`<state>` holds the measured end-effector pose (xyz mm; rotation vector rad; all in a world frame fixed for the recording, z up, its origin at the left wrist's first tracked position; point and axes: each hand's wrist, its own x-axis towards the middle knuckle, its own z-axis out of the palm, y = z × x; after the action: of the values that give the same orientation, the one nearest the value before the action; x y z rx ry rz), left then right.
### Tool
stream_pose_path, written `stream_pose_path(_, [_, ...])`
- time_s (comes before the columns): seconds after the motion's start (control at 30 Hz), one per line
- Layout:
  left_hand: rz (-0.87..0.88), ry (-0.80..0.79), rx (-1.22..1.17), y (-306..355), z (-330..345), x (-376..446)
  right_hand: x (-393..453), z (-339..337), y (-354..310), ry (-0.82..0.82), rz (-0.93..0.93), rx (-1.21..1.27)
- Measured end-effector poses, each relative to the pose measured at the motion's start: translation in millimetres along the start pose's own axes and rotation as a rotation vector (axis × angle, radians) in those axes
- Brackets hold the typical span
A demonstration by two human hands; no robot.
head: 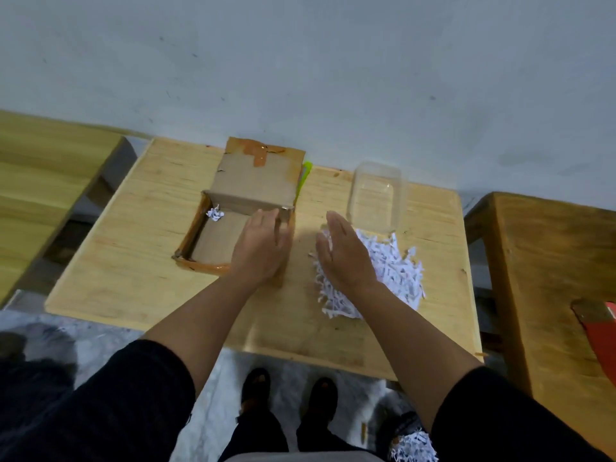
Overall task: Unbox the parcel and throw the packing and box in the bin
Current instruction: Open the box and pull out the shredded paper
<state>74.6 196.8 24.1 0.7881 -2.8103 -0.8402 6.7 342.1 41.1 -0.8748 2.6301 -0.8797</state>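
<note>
The box (pixel 233 225) lies open on the table (pixel 133 261), its lid (pixel 256 175) flapped back toward the wall (pixel 300 61). The left hand (pixel 258 248) rests over the box's right side, fingers straight and together, their tips near the far right corner; it grips nothing. A small tuft of shreds (pixel 215 213) sits in the box's far left corner, well apart from those fingers. The right hand (pixel 346 255) hovers or rests on the left edge of the shredded paper (pixel 383 271) heaped on the table, fingers straight and relaxed; whether the palm touches the paper I cannot tell. A clear plastic tub (pixel 376 195) stands just beyond the heap, near the right fingertips.

The left hand hides the box's right wall. A green object (pixel 305 178) peeks out behind the lid, mostly covered, so its kind is unclear. A red item (pixel 600 331) on the right is cut off by the frame edge.

The table is pale wood, set against a grey wall, with wooden benches (pixel 550 261) on either side. More shreds (pixel 413 445) lie on the mottled grey floor (pixel 100 331) by the person's dark shoes (pixel 255 385).
</note>
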Motion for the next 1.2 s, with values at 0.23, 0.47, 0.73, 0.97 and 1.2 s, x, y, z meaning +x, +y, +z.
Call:
stream_pose_path(0.23, [-0.102,0.040,0.072,-99,-57,6,33,61,-65,-0.046,-0.035,0.056])
stream_pose_path(0.47, [-0.034,-0.167,-0.113,-150,-66,13,68,118,-96,-0.129,-0.003,0.065])
stream_pose_path(0.73, [-0.038,-0.129,-0.259,-162,-56,14,102,163,-104,-0.186,0.073,0.022])
stream_pose_path(0.97, [-0.064,-0.102,-0.306,-166,-50,15,115,184,-112,-0.167,0.060,0.079])
stream_pose_path(1.2, [-0.069,-0.089,-0.324,-167,-47,13,113,177,-114,-0.113,0.059,0.083])
